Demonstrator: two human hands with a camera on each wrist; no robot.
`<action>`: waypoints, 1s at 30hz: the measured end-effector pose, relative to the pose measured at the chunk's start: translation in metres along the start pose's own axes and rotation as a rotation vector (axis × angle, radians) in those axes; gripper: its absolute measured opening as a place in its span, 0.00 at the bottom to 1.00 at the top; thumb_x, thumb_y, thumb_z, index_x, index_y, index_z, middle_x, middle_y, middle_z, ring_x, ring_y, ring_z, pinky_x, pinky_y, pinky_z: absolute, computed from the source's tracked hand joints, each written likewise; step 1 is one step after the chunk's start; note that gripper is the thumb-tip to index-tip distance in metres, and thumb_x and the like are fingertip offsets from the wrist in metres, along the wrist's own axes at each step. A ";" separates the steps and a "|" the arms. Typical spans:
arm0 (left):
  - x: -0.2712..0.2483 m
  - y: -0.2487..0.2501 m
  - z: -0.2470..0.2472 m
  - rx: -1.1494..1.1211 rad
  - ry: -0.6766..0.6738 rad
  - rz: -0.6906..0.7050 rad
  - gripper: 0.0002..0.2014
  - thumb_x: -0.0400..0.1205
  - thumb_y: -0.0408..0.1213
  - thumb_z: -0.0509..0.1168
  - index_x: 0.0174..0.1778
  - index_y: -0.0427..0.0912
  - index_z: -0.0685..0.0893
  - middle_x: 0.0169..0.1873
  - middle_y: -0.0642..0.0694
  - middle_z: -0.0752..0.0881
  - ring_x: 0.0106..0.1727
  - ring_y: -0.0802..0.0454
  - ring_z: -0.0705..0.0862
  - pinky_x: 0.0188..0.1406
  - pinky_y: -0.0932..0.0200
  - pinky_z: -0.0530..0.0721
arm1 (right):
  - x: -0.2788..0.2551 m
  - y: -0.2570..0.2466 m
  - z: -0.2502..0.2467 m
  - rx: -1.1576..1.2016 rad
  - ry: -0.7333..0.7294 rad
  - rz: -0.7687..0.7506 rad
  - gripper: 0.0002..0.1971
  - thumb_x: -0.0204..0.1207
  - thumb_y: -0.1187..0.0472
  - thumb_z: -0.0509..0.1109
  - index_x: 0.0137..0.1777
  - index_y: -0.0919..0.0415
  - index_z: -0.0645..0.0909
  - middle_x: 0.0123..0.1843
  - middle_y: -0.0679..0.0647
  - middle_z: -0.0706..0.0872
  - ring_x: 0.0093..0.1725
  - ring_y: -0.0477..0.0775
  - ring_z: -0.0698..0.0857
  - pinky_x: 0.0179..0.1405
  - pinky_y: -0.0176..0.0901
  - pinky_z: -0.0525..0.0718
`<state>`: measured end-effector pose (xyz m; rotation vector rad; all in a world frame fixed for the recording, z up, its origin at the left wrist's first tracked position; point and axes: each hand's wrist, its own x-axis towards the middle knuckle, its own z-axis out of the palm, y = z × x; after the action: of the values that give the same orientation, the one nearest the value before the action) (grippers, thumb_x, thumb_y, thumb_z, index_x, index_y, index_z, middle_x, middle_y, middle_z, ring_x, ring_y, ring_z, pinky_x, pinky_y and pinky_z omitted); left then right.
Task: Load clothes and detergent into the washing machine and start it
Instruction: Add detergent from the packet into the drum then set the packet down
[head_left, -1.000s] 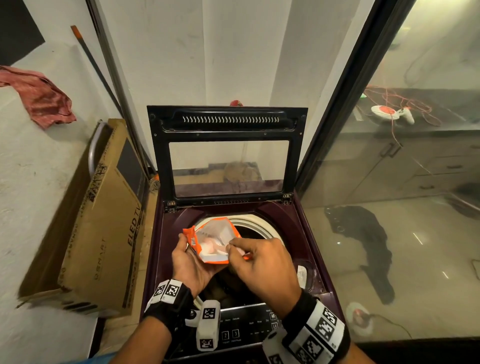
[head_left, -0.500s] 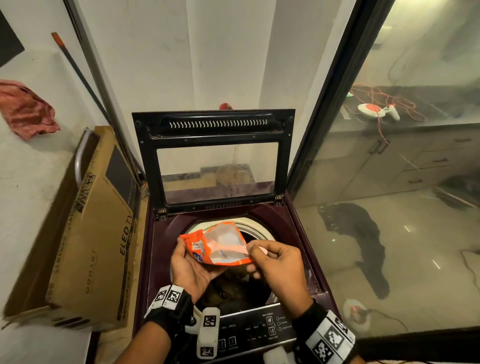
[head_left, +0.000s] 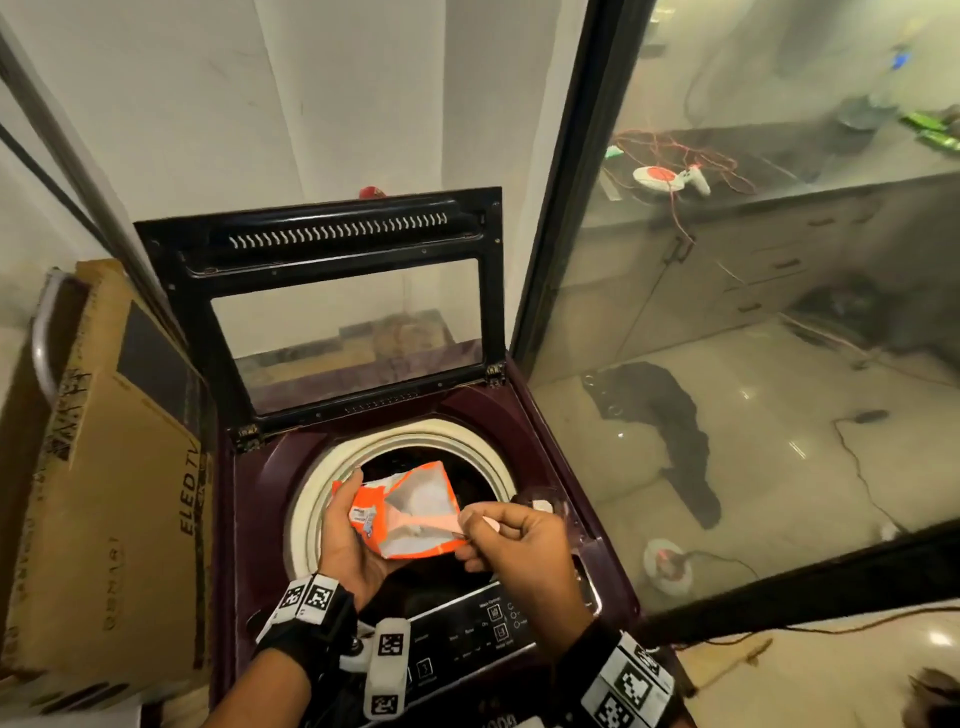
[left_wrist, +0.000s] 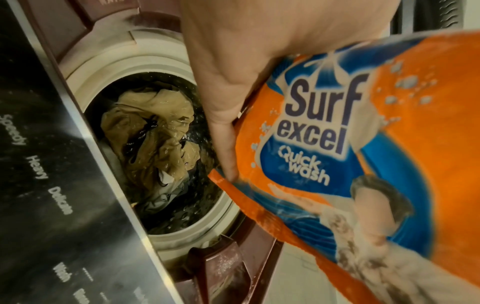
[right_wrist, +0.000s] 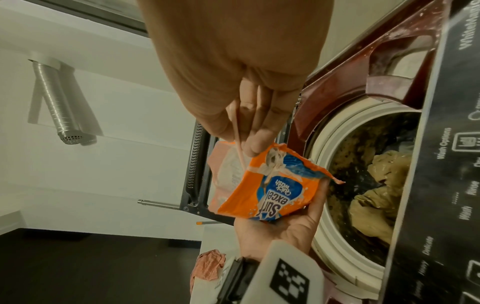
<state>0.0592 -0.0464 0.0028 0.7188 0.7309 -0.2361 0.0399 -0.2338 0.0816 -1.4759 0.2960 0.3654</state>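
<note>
My right hand (head_left: 511, 545) pinches a thin pale stick (right_wrist: 238, 144), perhaps a scoop's handle, between thumb and curled fingers, its far end reaching into the torn mouth of the detergent pouch (head_left: 410, 512). What sits at that end I cannot tell. My left hand (head_left: 345, 540) cups the orange Surf excel Quick wash pouch from below, palm up, thumb pressed along its near-left edge and fingers wrapped behind it. The pouch hangs above the left half of the drum opening (head_left: 470, 480), mouth open and pale powder visible inside.

Just under my wrists runs the black control panel (head_left: 467, 636) along the front edge of the washing machine (head_left: 540, 426), with labels reading Heavy, Delicate, Wash and Rinse. Inside the drum lie tan clothes (left_wrist: 153, 131) with a dark cord across them, darker fabric beneath.

The glass lid (head_left: 343, 312) stands upright at the machine's back edge. Against the machine's left side leans a cardboard TV box (head_left: 109, 493). Beyond the glass partition on the right, a dark garment (head_left: 670, 431) lies on the tiled floor.
</note>
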 end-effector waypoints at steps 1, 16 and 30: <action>0.002 -0.003 -0.001 0.023 -0.003 -0.001 0.34 0.80 0.62 0.59 0.65 0.34 0.84 0.50 0.34 0.91 0.46 0.37 0.90 0.51 0.42 0.86 | -0.001 0.005 -0.001 -0.003 0.011 0.001 0.03 0.80 0.64 0.76 0.48 0.64 0.91 0.37 0.65 0.93 0.34 0.54 0.90 0.36 0.44 0.89; 0.034 -0.039 0.010 0.208 0.064 -0.174 0.41 0.68 0.68 0.69 0.71 0.41 0.82 0.61 0.30 0.88 0.63 0.28 0.86 0.63 0.22 0.80 | -0.016 0.027 -0.062 0.174 0.240 -0.011 0.04 0.79 0.68 0.75 0.47 0.68 0.92 0.39 0.68 0.93 0.37 0.60 0.91 0.39 0.44 0.90; 0.067 -0.040 0.009 0.189 0.071 -0.221 0.39 0.70 0.67 0.69 0.67 0.40 0.83 0.61 0.28 0.86 0.62 0.23 0.84 0.57 0.22 0.83 | -0.023 0.021 -0.132 0.277 0.456 -0.050 0.05 0.80 0.71 0.73 0.51 0.71 0.89 0.41 0.72 0.91 0.35 0.57 0.90 0.35 0.39 0.91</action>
<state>0.0952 -0.0793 -0.0587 0.8292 0.8643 -0.4885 0.0143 -0.3657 0.0620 -1.2769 0.6454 -0.0586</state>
